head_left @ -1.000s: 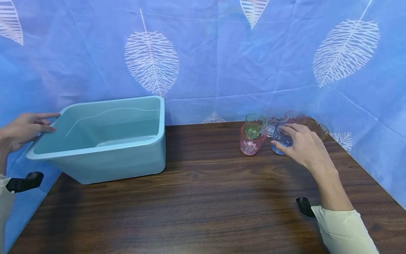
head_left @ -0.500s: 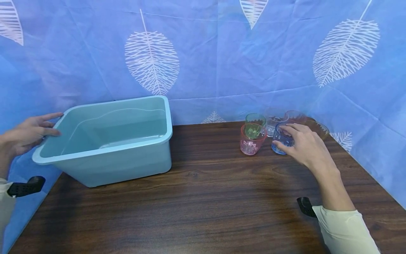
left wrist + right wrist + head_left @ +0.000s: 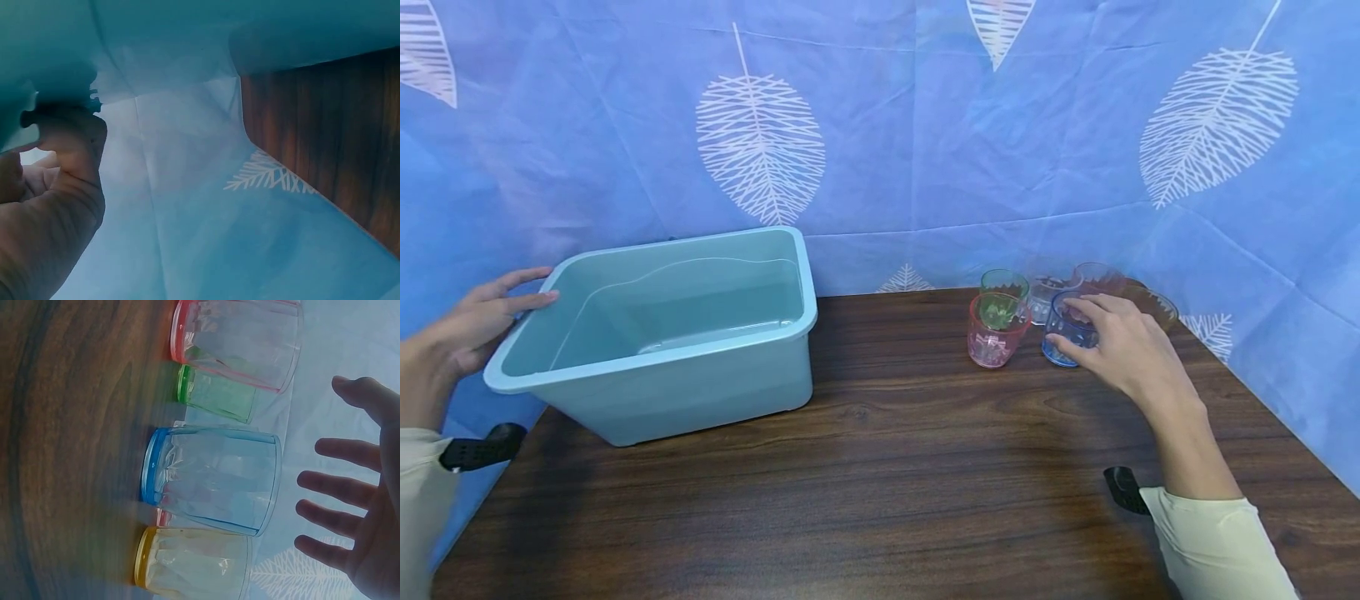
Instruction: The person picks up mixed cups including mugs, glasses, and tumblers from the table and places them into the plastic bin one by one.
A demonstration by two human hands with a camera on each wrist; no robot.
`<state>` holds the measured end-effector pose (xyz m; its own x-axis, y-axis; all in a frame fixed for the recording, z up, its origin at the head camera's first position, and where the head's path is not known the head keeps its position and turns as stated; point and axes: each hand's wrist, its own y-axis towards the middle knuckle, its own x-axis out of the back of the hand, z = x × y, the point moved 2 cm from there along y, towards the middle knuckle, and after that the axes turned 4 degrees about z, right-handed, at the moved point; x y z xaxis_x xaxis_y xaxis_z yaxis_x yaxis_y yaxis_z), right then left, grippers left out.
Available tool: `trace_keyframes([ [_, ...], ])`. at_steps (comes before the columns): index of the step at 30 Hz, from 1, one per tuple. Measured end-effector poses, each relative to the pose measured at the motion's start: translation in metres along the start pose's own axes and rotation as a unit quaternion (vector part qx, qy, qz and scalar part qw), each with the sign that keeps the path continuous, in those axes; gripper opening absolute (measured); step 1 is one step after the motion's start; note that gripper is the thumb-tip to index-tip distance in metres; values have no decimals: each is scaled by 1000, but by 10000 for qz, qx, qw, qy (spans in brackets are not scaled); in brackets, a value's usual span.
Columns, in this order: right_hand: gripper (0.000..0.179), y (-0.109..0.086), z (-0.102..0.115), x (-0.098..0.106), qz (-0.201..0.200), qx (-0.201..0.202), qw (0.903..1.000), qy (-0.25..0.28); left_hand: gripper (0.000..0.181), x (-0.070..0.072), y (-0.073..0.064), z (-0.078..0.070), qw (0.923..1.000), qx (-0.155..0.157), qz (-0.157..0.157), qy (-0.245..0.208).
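A light teal plastic tub (image 3: 692, 379) stands at the left of the table. Its left rim is gripped by my left hand (image 3: 486, 321), with the thumb over the rim; in the left wrist view the curled fingers (image 3: 81, 134) reach under it. My right hand (image 3: 1127, 350) hovers by a clear blue-tinted glass (image 3: 1060, 346). In the right wrist view its fingers are spread and apart from the blue glass. Left of that glass are a pink glass (image 3: 988, 346) and a green glass (image 3: 1003, 283). A yellow glass (image 3: 194, 562) stands on the other side.
Behind the blue glass are a colourless glass (image 3: 1041, 300) and another pinkish one (image 3: 1097, 273), partly hidden. Blue leaf-patterned cloth (image 3: 917, 150) hangs behind the dark wooden table (image 3: 865, 500). The tub's left rim overhangs the table's left edge.
My left hand and the tub have shifted right, mostly in the first half second. My right hand has stayed almost in place by the glasses.
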<state>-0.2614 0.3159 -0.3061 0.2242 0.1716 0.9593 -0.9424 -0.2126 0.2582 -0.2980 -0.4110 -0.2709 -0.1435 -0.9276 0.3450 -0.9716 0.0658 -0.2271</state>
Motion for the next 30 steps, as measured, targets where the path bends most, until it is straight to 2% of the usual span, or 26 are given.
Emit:
trace_keyframes([
  [4,67,0,-2,-1,6,-9,9999,-115,78,-7,-2,-1,9974,-65,20,-719],
  [6,68,0,-3,0,2,-35,9999,-152,78,-10,-3,-2,9962,-104,51,-863],
  [11,68,-1,-4,0,45,-137,9997,-187,79,-14,-1,-6,9981,-53,159,-589],
  [14,68,-1,-6,0,55,-145,9996,-229,70,-15,0,-8,9988,-49,154,-459],
  [18,68,0,-8,-1,16,-106,9995,-292,51,-17,-1,-7,9966,-94,167,-799],
  [23,67,1,-7,-1,-29,-94,9995,-285,47,-20,-2,-7,9910,-72,173,-1326],
  [30,67,1,-8,-2,-5,-105,9996,-280,30,-26,-2,-8,9859,84,-114,-1668],
])
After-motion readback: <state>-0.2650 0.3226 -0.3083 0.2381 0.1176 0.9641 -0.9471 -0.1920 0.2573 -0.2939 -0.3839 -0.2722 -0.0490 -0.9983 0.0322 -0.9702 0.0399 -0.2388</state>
